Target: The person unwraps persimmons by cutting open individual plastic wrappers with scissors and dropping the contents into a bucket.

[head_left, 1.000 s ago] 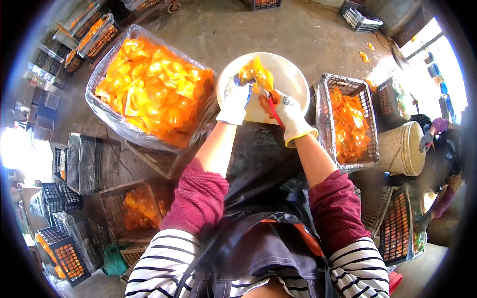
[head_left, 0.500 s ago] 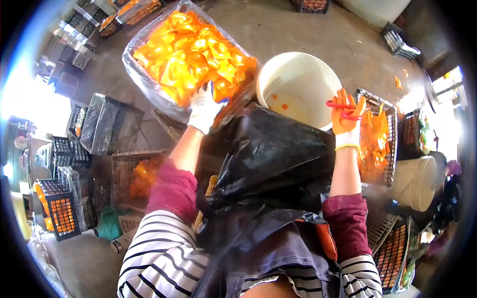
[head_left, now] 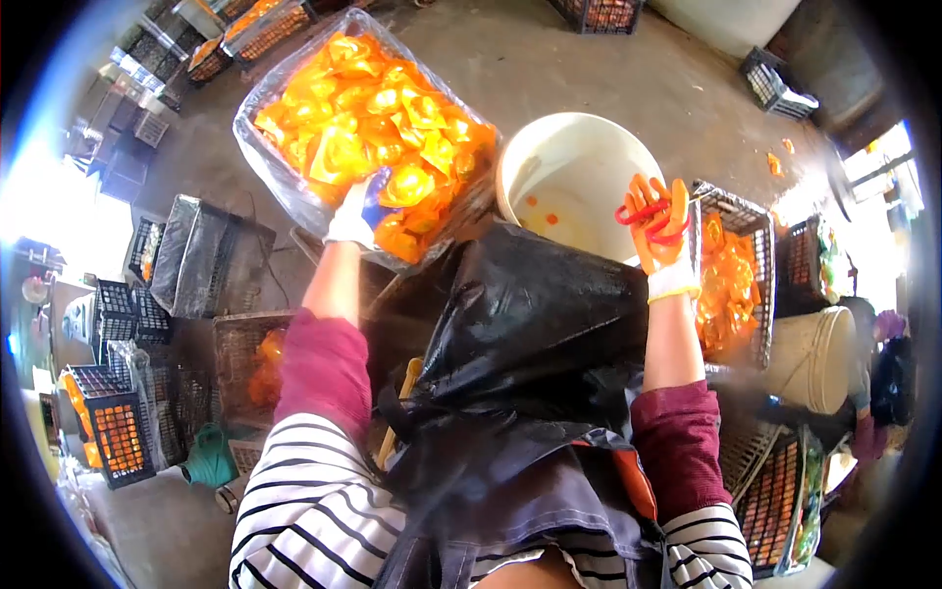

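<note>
My left hand (head_left: 358, 211), in a white glove with a blue-purple palm, reaches into the near side of a plastic-lined crate (head_left: 263, 165). It is heaped with glossy, curved orange pieces (head_left: 363, 113). The fingers curl against a cupped orange piece (head_left: 410, 185) and are partly hidden among the others. On the right, my right hand (head_left: 655, 231) wears an orange-and-white glove, palm up with partly bent fingers. A red looped tool (head_left: 643, 211) lies across those fingers; its exact kind is unclear. Between the hands stands a white bucket (head_left: 510, 172) with a few small orange bits in it.
Right of the bucket, a black crate (head_left: 765, 236) holds more orange pieces. A lidded white bucket (head_left: 819, 358) lies beyond it. Black plastic (head_left: 549, 294) covers my lap. At left are a wrapped crate (head_left: 201, 260), a crate of orange items (head_left: 118, 432) and a green container (head_left: 208, 456).
My left hand has shifted left and turned, so its blue-purple palm shows beside an orange piece. My right hand has moved slightly left with the red tool. The whole view has shifted a little.
</note>
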Demonstrator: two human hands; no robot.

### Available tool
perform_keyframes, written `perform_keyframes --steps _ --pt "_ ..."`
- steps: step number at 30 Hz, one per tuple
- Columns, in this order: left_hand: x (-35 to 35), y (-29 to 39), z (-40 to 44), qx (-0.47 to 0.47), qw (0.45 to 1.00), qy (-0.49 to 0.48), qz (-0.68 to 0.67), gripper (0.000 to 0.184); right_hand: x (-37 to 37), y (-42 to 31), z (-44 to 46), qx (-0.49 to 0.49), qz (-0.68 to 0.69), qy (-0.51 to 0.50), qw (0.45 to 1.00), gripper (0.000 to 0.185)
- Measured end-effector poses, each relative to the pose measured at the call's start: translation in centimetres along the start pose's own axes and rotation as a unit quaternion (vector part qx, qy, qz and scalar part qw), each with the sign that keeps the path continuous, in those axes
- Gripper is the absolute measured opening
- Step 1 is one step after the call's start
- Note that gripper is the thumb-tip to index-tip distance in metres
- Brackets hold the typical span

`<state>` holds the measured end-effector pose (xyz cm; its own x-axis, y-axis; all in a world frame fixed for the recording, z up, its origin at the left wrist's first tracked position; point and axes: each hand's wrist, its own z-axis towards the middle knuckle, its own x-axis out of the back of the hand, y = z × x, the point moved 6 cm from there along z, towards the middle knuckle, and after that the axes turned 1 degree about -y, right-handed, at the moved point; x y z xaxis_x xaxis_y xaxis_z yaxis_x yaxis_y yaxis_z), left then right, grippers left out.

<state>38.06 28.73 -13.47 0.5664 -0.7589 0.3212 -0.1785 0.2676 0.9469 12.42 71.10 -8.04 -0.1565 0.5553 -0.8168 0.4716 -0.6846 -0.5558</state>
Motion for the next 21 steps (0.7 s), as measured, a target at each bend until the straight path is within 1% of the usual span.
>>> perform_keyframes --steps 1,2,3,4,5,6,7,8,9,10,11,12,13,14,15,16,17,19,20,21 --pt "-0.4 -0.2 -0.2 -0.031 0.998 0.016 -0.061 0.042 -0.3 0.3 -0.2 -0.014 -0.008 -0.014 1.0 0.051" --pt "-1.2 -0.6 -0.4 -0.043 0.99 0.012 -0.132 0.041 -0.4 0.5 -0.3 -0.024 -0.014 -0.03 0.999 0.052" --pt "-2.5 -0.6 -0.1 -0.06 0.98 0.0 -0.192 0.04 -1.1 0.8 -0.4 0.012 -0.068 -0.056 0.996 0.048" --pt "-4.2 -0.8 0.5 -0.078 0.957 -0.025 -0.28 0.04 -1.7 1.1 -0.5 0.05 -0.119 -0.078 0.989 0.043" --pt "-7.1 6.2 -0.9 -0.124 0.967 -0.074 0.21 0.043 -0.9 1.1 0.8 -0.003 -0.133 -0.079 0.988 0.044" --pt "-10.0 13.8 -2.7 -0.221 0.743 -0.06 0.628 0.046 -0.5 1.5 0.9 0.032 -0.207 -0.029 0.977 0.048" --pt "-11.9 14.4 -2.0 -0.217 0.792 -0.079 0.565 0.046 0.0 2.5 1.9 -0.051 -0.228 -0.07 0.97 0.05" --pt "-13.8 14.9 -1.3 -0.212 0.836 -0.098 0.497 0.046 -1.3 2.5 1.5 0.01 -0.309 0.012 0.951 0.05" --pt "-15.7 15.5 -0.6 -0.205 0.873 -0.116 0.427 0.046 -3.3 2.8 0.2 -0.061 -0.327 -0.066 0.941 0.042" --pt "-17.1 15.0 0.3 -0.087 0.968 -0.149 0.184 0.044 -5.2 3.1 -1.3 -0.126 -0.349 -0.147 0.917 0.035" --pt "-19.4 14.1 0.5 0.037 0.98 -0.18 -0.076 0.043 -5.1 4.2 -1.5 -0.179 -0.274 -0.109 0.939 0.028" --pt "-22.4 13.0 0.3 0.161 0.908 -0.204 -0.329 0.041 -3.1 5.5 -0.2 -0.169 -0.32 -0.12 0.925 0.027" --pt "-25.3 12.0 0.5 0.114 0.892 -0.225 -0.375 0.039 -1.1 6.8 1.2 -0.159 -0.365 -0.13 0.908 0.027" --pt "-27.2 11.6 0.9 0.07 0.871 -0.248 -0.418 0.037 0.0 7.3 1.5 -0.178 -0.397 -0.101 0.895 0.025" --pt "-27.0 15.5 -0.7 0.073 0.924 -0.254 -0.277 0.033 0.3 7.0 1.2 -0.18 -0.379 -0.1 0.902 0.024" --pt "-26.5 19.3 -2.5 0.075 0.956 -0.252 -0.128 0.031 0.3 6.7 0.5 -0.184 -0.36 -0.099 0.909 0.023" --pt "-29.3 15.2 -1.1 0.117 0.908 -0.32 -0.245 0.021 0.2 6.5 0.1 -0.19 -0.341 -0.1 0.915 0.021" --pt "-29.8 15.0 -1.3 0.12 0.892 -0.3 -0.316 0.022 -0.1 6.5 -0.1 -0.185 -0.325 -0.098 0.922 0.02" --pt "-29.7 14.7 -1.1 0.115 0.901 -0.286 -0.306 0.023 -0.2 6.5 -0.1 -0.184 -0.317 -0.097 0.925 0.019" --pt "-28.9 15.3 -1.1 0.101 0.935 -0.231 -0.248 0.02 -0.6 6.4 -0.1 -0.166 -0.337 -0.109 0.921 0.021"
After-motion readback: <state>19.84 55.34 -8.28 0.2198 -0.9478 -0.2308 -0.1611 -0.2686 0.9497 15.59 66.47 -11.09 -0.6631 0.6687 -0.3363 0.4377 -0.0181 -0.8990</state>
